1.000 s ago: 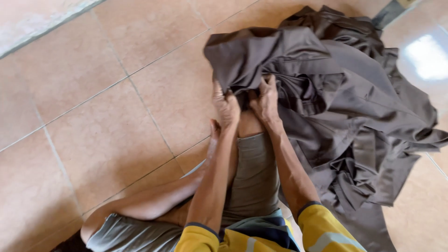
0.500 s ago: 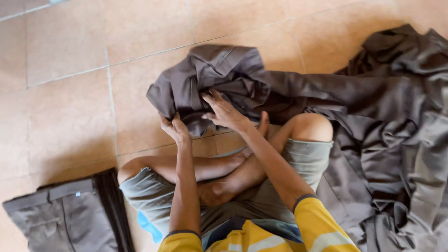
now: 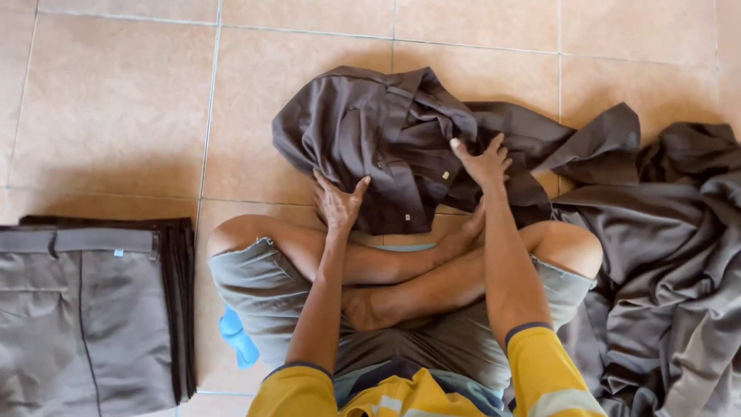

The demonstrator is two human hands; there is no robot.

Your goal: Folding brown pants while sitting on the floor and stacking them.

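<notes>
I sit cross-legged on a tiled floor. A crumpled dark brown shirt (image 3: 386,143) with small buttons lies on the tiles in front of my knees. My left hand (image 3: 338,202) grips its near left edge. My right hand (image 3: 482,162) lies on the shirt's right part with fingers spread, pressing the cloth. A sleeve of the shirt trails off to the right.
A stack of folded grey trousers (image 3: 89,309) lies at my left. A heap of loose dark brown garments (image 3: 664,255) fills the right side. A blue object (image 3: 235,336) shows under my left thigh. The floor is of beige tiles (image 3: 116,100).
The shirt has been pulled off the heap to the floor before my knees. My view has swung left, and the folded trousers have come fully into sight.
</notes>
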